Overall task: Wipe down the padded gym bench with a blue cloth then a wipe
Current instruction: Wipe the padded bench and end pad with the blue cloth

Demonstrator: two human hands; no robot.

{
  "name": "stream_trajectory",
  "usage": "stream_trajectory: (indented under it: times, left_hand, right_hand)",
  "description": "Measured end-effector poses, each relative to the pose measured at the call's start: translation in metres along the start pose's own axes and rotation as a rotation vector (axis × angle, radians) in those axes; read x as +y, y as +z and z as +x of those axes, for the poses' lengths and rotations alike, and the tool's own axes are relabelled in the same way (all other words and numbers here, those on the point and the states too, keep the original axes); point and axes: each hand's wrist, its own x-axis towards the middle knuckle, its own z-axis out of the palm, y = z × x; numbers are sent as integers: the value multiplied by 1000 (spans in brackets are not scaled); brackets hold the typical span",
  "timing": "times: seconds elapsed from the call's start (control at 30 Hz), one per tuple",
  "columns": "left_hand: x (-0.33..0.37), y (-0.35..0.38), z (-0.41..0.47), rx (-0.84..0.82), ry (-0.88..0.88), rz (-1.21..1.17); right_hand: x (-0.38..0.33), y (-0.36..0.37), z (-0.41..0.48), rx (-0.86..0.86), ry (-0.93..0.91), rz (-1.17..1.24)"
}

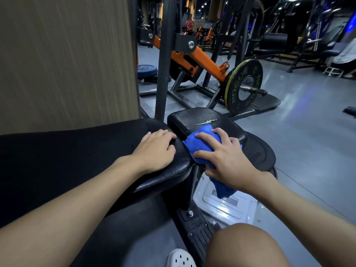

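The black padded bench [81, 151] runs from the left edge to the centre, with a smaller black seat pad [200, 120] beyond its end; that pad has a torn white patch. My left hand [156, 151] rests flat, palm down, on the end of the long pad. My right hand [227, 158] presses a folded blue cloth [200, 145] against the near edge of the seat pad, at the gap between the two pads. Part of the cloth hangs down below my wrist. No wipe is visible.
A wood-grain panel [67, 58] stands close on the left. Behind the pads are black uprights and an orange lever arm [204, 58] carrying a black weight plate [244, 85]. A round black plate [258, 155] lies right of the seat pad. My knee [244, 247] and white shoe [180, 259] are below.
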Motion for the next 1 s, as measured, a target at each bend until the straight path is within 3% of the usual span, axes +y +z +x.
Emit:
stream_trajectory:
  times: [0.17,0.3,0.43,0.53,0.63,0.77,0.9,1.0]
  left_hand:
    - [9,-3,-7,-19,-63,-184]
    - [31,-11,-16,36,-37,-554]
    - [56,-30,-46,-93,81,-768]
    - [59,-50,-77,-279,82,-912]
    - [59,-71,-116,-294,55,-1043]
    - [41,-108,-172,-169,78,-1038]
    - [6,-164,-230,-121,96,-845]
    - [-37,-205,-278,-72,48,-766]
  right_hand:
    - [-10,-7,-15,81,51,75]
    - [-20,-24,-38,197,66,136]
    - [-45,-45,-63,370,38,233]
    - [-74,-62,-75,468,24,280]
    - [-106,-83,-80,508,27,477]
    - [-155,-115,-76,428,93,704]
    - [-213,-152,-50,202,264,1314]
    - [-266,-168,-14,122,219,1428]
